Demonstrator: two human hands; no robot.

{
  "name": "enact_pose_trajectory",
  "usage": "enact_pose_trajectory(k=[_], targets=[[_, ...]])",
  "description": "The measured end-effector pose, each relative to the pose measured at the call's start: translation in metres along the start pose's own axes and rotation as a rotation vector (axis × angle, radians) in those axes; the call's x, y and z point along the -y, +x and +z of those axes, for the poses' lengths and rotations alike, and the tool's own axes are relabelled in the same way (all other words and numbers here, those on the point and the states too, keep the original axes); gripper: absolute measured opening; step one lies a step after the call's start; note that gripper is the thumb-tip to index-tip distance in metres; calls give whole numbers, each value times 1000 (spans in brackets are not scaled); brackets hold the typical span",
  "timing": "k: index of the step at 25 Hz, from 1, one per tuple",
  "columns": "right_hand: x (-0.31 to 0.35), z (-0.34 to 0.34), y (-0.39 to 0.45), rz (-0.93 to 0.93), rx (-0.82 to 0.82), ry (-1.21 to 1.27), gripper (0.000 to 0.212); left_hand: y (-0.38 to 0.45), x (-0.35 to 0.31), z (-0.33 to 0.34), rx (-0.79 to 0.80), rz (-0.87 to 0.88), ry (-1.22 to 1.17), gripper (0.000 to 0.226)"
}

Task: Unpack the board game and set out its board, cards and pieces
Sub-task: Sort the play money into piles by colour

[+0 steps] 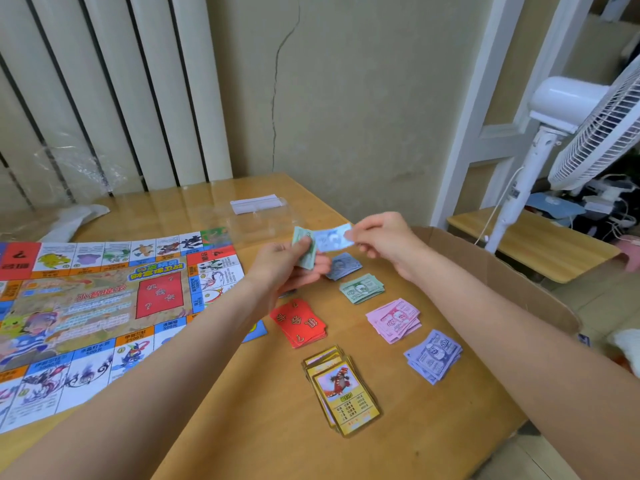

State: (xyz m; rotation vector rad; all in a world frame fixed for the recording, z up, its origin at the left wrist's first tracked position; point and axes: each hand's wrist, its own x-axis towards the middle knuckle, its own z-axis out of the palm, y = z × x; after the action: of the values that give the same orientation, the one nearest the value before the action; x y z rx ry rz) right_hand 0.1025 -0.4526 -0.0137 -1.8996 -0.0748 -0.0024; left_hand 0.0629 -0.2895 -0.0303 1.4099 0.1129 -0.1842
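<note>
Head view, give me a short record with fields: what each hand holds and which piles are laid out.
left hand: grips a small wad of paper play-money notes
right hand: pinches one pale blue paper note
money piles on wooden table: blue, green, pink, purple
card piles: red, yellow
board: colourful paper game board spread flat, left

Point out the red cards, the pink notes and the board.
red cards (300, 323), head view, middle of the top card
pink notes (394, 319), head view, middle of the pile
board (104, 306), head view, printed centre
</note>
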Motion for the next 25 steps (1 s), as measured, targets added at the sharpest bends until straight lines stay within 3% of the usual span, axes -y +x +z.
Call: enact_pose_trajectory(k=[3, 7, 11, 14, 17, 19, 21, 25], targets=[[3, -6, 19, 51, -80, 51, 18, 2, -9, -23, -73, 36, 48, 28], [-16, 6, 31, 131, 74, -227, 14, 5, -4, -41, -58, 35, 191, 28], [-30, 15, 41, 136, -12, -672, 14, 9, 0, -37, -42, -13, 233, 19], [-29, 17, 43, 108, -63, -740, 21, 8, 2, -32, -14, -43, 234, 11], [-16, 11, 39, 17, -38, -474, 23, 6, -1, -27, 41, -35, 249, 9], [-1, 5, 28, 12, 175, -172, 12, 7, -4, -19, 70, -28, 249, 7], [8, 1, 17, 12, 358, -97, 5, 8, -6, -8, 102, -19, 246, 6], [5, -11, 6, 17, 339, -58, 16, 8, -2, 14, 141, 21, 264, 4]])
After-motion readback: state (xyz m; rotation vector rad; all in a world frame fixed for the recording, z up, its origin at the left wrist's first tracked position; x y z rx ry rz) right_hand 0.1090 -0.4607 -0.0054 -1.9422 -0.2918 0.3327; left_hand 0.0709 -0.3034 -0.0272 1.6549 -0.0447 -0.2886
